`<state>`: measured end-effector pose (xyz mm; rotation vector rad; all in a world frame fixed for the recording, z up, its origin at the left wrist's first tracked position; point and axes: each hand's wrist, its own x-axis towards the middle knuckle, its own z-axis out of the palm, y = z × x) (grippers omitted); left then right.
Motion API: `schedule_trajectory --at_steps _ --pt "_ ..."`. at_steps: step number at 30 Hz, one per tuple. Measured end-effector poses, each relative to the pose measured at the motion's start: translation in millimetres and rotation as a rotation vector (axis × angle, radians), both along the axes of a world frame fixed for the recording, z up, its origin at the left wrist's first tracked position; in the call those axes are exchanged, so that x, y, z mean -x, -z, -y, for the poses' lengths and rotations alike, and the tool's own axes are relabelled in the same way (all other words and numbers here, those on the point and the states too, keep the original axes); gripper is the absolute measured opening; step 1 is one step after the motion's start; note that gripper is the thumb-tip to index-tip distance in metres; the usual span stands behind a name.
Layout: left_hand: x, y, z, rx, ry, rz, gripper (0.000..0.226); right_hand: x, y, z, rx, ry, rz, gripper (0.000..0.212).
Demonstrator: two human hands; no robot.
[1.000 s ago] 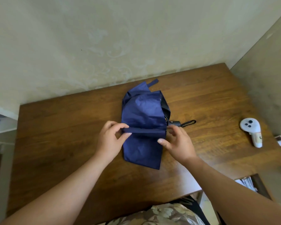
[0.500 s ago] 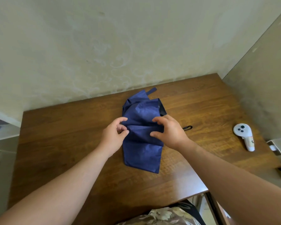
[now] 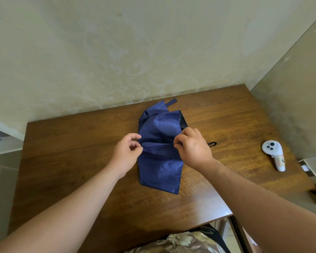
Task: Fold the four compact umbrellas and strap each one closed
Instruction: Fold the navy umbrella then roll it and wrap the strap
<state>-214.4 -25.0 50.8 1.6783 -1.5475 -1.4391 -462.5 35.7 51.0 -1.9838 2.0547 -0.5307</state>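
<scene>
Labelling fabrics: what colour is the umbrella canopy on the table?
Plain navy blue canopy, no pattern; the head view shows it.
</scene>
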Motion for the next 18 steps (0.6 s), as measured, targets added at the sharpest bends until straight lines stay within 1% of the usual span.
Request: schedule_trajectory --at_steps 2,5,8,10,12,14,18 --pt "2.2 -2.0 -3.4 -0.031 -0.023 -0.031 0.034 -7.9 -3.5 -2.2 0.01 -0.024 0.03 0.004" --pt "3.3 -3.7 0.2 -0.105 -0.052 -0.087 0.033 -16.8 -12.2 -0.2 -0.031 -0.056 0.051 0.003" --pt "1.5 -4.8 8.5 -0.213 -0.007 -0.038 0.027 -19.3 -16.8 1.7 -0.03 -0.071 0.026 0.004" --pt "0.8 -9.3 9.9 -0.342 0.051 0.022 0.032 -20.2 -18.7 0.6 -0.002 -0.087 0.003 0.004" --pt "0.7 -13.2 9.9 -0.422 0.06 0.031 0.038 -19.5 -20.6 -0.7 0.004 -0.116 -0.024 0.004" --pt "-0.3 -17.6 10.1 -0.44 0.01 0.017 0.039 -17.7 -22.5 -2.6 -0.011 -0.142 -0.052 0.007" --pt "-2.2 -21.0 13.7 -0.508 -0.087 -0.051 0.024 -12.9 -21.9 -11.9 -0.038 -0.146 -0.061 0.021"
